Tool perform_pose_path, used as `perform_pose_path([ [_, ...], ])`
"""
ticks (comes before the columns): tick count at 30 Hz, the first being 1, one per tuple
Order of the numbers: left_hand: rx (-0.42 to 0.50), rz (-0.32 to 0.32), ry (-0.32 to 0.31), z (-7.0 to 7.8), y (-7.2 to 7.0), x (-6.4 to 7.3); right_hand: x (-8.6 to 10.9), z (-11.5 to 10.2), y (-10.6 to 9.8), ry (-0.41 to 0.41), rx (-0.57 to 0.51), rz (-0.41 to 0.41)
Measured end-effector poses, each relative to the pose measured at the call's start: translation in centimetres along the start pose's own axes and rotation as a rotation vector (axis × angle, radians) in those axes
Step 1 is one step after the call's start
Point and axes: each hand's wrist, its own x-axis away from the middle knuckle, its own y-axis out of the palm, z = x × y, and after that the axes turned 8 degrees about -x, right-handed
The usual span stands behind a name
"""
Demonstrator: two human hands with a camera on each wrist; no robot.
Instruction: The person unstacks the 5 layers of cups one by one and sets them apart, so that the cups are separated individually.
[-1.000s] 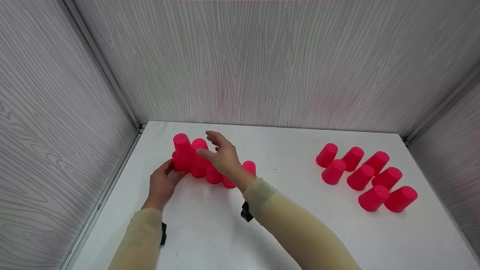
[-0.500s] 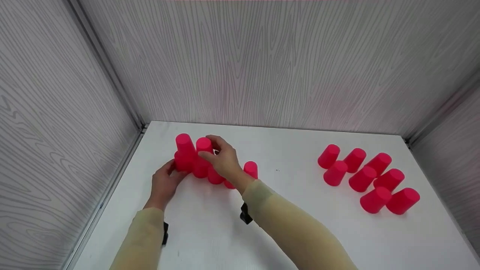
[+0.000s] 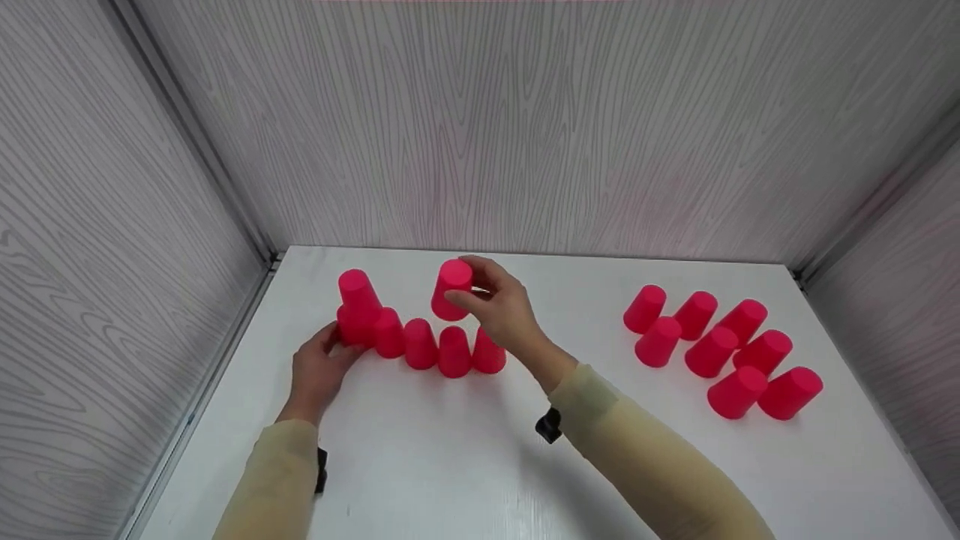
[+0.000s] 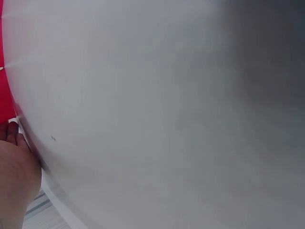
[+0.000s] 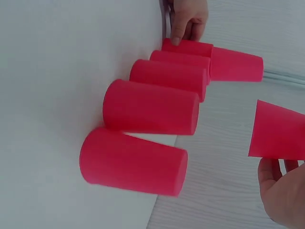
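Pinched in my right hand [image 3: 504,304] is an upside-down red plastic cup [image 3: 452,289], raised behind and above a row of similar cups. My left hand [image 3: 321,367] grips the leftmost cup [image 3: 352,328] of that row low on its side, thumb in front and fingers behind. Another upturned cup [image 3: 358,291] stands on top at this left end. The right wrist view shows this upper cup [image 5: 237,64] on the far end of the row, and the held cup [image 5: 279,131] apart from it. In the left wrist view, part of the left hand [image 4: 16,174] touches a red cup's edge.
To the right of the gripped cup, the row continues with several upturned cups [image 3: 454,352] set side by side. A separate group of upturned cups [image 3: 711,351] stands on the right of the white table [image 3: 435,465]. Wood-patterned walls [image 3: 480,127] enclose the back and sides.
My right hand closed on a cup on the row's upper level, then lifted it off and carried it right. My left hand has kept its grip at the row's left end.
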Motion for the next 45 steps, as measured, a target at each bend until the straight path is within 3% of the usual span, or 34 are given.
perform_pose_path([
  [10, 0.028, -0.009, 0.000, -0.3, -0.1, 0.0, 3.4, 0.0, -8.2, -0.071, 0.067, 0.090],
  [25, 0.022, -0.016, -0.002, 0.2, 0.0, 0.1, 10.9, 3.1, -20.1, 0.118, 0.206, 0.300],
  [35, 0.020, -0.010, -0.012, -0.1, -0.1, 0.3, 14.7, 4.9, -23.8, 0.234, 0.242, 0.376],
  [40, 0.005, -0.002, 0.023, -0.7, 0.0, -0.2, 16.4, 5.6, -25.2, 0.294, 0.264, 0.375],
  [45, 0.003, -0.004, 0.029, -0.6, 0.1, -0.3, 17.5, 6.5, -25.9, 0.301, 0.280, 0.374],
])
